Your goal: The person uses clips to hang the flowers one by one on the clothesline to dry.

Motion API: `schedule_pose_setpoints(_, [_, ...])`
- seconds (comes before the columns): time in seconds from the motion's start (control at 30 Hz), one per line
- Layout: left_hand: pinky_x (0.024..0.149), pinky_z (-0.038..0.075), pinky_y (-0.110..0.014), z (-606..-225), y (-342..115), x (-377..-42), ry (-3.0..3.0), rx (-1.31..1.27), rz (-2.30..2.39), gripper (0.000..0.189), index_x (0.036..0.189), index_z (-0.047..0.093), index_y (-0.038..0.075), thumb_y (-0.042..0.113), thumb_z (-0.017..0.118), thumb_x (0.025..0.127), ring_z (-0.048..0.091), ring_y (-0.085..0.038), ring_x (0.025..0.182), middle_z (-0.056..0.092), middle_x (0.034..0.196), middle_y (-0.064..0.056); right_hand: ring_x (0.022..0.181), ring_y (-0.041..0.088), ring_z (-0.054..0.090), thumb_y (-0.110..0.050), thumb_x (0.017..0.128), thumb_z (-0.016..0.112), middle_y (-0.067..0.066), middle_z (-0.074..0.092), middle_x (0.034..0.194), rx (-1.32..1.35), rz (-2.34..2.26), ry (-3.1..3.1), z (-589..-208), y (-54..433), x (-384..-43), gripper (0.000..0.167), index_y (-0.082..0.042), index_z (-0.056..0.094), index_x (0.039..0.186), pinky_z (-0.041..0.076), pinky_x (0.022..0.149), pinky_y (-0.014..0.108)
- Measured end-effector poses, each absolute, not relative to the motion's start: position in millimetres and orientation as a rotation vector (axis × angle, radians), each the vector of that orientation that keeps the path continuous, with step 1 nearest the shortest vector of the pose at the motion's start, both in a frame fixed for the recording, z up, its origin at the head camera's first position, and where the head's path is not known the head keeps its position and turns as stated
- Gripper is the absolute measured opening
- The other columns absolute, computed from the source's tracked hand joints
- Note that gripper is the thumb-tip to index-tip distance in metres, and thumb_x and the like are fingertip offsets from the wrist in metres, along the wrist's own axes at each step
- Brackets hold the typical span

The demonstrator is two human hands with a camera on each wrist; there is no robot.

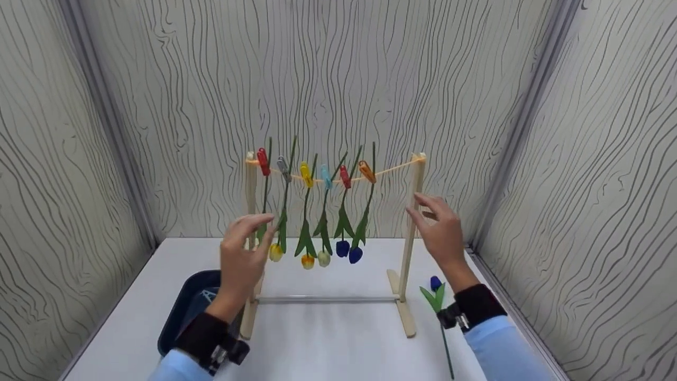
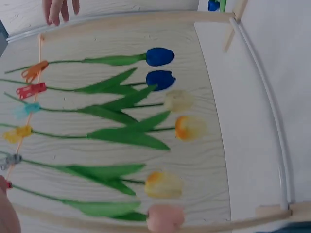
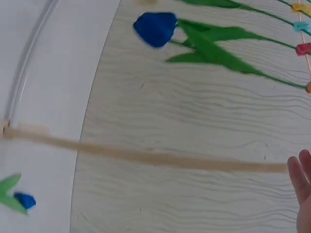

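Several artificial tulips hang heads down from an orange cord (image 1: 394,169), held by coloured clothespins, between two posts of a wooden rack (image 1: 410,248). Two blue tulips (image 2: 160,57) are on the right, then a pale one, an orange-yellow one, a yellow one and a pink tulip (image 2: 165,217) at the far left. My left hand (image 1: 244,259) is raised before the left post, thumb and fingers apart, holding nothing; it hides the pink bloom in the head view. Beside the right post, my right hand (image 1: 443,233) has loosely bent fingers and holds nothing.
Another blue tulip (image 1: 435,284) lies on the white table to the right of the rack, under my right wrist. A dark tray (image 1: 177,312) with a light blue clothespin (image 1: 209,295) inside stands at left, partly behind my left forearm. Wood-grain panels (image 1: 338,79) enclose the table.
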State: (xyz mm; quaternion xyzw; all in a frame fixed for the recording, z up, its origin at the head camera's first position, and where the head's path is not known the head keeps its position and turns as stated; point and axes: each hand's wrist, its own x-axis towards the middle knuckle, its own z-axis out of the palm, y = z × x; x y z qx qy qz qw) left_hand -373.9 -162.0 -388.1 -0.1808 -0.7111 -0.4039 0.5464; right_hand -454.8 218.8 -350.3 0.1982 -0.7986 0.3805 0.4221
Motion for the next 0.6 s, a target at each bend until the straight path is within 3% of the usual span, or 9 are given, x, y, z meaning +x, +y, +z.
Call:
schedule_pose_setpoints(0.1, [0.111,0.043,-0.008,-404.8,-195.1,-369.4,-1.677,-0.339,-0.935,0.034,0.125,0.079,0.006,-0.005,0.081,0.093,0.069,-0.031,0.122,0.081,0.123,-0.014,0.118,0.036,0.075,-0.008,0.095,0.084,0.017,0.079,0.124,0.501,0.764,-1.971,-363.2,252.5,-455.6,0.038,-0.002,0.076,0.132,0.048,0.103,0.003])
schedule_pose_setpoints(0.2, [0.117,0.042,-0.016,-427.0,-221.3,-367.6,-1.753,-0.194,-0.965,0.04,0.133,0.075,0.003,-0.003,0.08,0.095,0.065,-0.038,0.134,0.077,0.133,-0.018,0.118,0.038,0.075,-0.005,0.092,0.086,0.019,0.078,0.126,0.47,0.643,-2.006,-385.9,284.4,-458.6,0.041,-0.002,0.076,0.131,0.031,0.104,-0.007])
schedule_pose_setpoints(0.27, [0.121,0.047,-0.031,-445.0,-234.5,-368.1,-1.84,-0.094,-1.007,0.043,0.139,0.071,0.001,-0.001,0.078,0.097,0.061,-0.042,0.14,0.073,0.14,-0.022,0.119,0.04,0.074,-0.001,0.089,0.087,0.02,0.077,0.128,0.451,0.552,-2.061,-405.6,304.0,-458.2,0.043,-0.001,0.076,0.131,0.043,0.107,0.002])
schedule_pose_setpoints(0.37, [0.121,0.047,-0.057,-472.8,-252.4,-371.0,-2.019,0.04,-1.085,0.046,0.146,0.065,-0.001,0.003,0.075,0.101,0.055,-0.047,0.146,0.065,0.149,-0.027,0.122,0.043,0.072,0.011,0.084,0.085,0.022,0.074,0.131,0.452,0.401,-2.196,-438.9,328.2,-451.7,0.048,0.0,0.076,0.129,0.06,0.107,0.035])
schedule_pose_setpoints(0.43, [0.122,0.044,-0.064,-489.0,-264.5,-374.3,-2.151,0.101,-1.113,0.049,0.15,0.06,-0.004,0.003,0.072,0.102,0.053,-0.049,0.148,0.061,0.153,-0.03,0.123,0.045,0.071,0.018,0.081,0.082,0.023,0.073,0.134,0.477,0.286,-2.316,-460.9,339.4,-446.7,0.049,0.001,0.076,0.127,0.061,0.099,0.054])
schedule_pose_setpoints(0.6, [0.118,0.049,-0.064,-524.4,-291.2,-382.7,-2.532,0.097,-0.93,0.051,0.148,0.057,-0.01,-0.005,0.067,0.099,0.055,-0.054,0.143,0.059,0.15,-0.036,0.126,0.043,0.07,0.02,0.084,0.076,0.022,0.07,0.139,0.533,0.054,-2.629,-509.6,350.9,-440.7,0.047,-0.003,0.076,0.125,0.061,0.102,0.055])
